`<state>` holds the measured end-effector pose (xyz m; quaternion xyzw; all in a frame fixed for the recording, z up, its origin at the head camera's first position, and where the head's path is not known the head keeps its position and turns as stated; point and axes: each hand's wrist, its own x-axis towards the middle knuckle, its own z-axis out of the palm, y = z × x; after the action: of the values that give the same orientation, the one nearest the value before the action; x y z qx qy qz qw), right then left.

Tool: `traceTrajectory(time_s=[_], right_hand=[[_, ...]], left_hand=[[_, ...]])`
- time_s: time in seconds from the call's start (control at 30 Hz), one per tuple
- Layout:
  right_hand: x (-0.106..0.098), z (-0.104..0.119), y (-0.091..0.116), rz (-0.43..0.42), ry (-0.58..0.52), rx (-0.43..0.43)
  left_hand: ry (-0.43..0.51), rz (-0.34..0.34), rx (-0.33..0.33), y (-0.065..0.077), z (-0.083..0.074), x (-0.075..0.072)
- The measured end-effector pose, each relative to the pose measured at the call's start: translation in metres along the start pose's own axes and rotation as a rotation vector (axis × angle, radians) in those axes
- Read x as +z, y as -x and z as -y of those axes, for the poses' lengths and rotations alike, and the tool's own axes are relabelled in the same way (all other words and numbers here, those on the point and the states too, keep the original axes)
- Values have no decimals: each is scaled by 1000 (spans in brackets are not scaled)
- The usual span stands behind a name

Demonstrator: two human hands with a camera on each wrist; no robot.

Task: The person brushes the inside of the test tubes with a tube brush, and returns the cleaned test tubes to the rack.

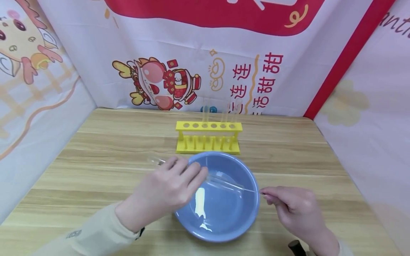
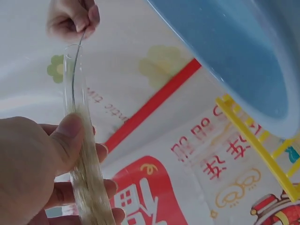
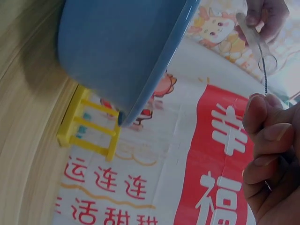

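Note:
My left hand (image 1: 169,185) grips a clear glass test tube (image 2: 89,140), fingers and thumb wrapped round its side. The tube lies tilted over the blue basin (image 1: 224,239), its mouth towards the right. Inside it, pale bristles of a test tube brush (image 2: 91,187) show through the glass in the left wrist view. The brush's thin twisted wire (image 3: 264,75) comes out of the mouth. Beyond the basin's right rim, my right hand (image 1: 293,206) pinches the wire's end between thumb and forefinger.
Behind the basin stands a yellow test tube rack (image 1: 208,125) holding three clear test tubes (image 1: 205,115) upright. A printed cloth (image 1: 192,42) hangs at the back of the wooden table (image 1: 112,142). A black-ended object (image 1: 297,247) shows by the right wrist.

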<state>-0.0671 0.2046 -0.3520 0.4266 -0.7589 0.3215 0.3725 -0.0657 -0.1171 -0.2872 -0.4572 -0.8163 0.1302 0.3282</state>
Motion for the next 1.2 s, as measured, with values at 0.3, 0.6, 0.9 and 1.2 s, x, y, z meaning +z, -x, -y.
traceTrajectory(time_s=[0.3, 0.6, 0.9, 1.2], right_hand=[[9, 9, -10, -8, -58, -2], [12, 10, -17, -53, 80, -93], [8, -2, -15, -261, 475, -511], [10, -9, -16, -370, 600, -623]], left_hand=[[-68, -71, 13, -7, -8, -1], [-108, -104, -4, -7, -10, -1], [-83, -92, -70, -12, -15, -1], [-19, -60, -66, -13, -15, -1]])
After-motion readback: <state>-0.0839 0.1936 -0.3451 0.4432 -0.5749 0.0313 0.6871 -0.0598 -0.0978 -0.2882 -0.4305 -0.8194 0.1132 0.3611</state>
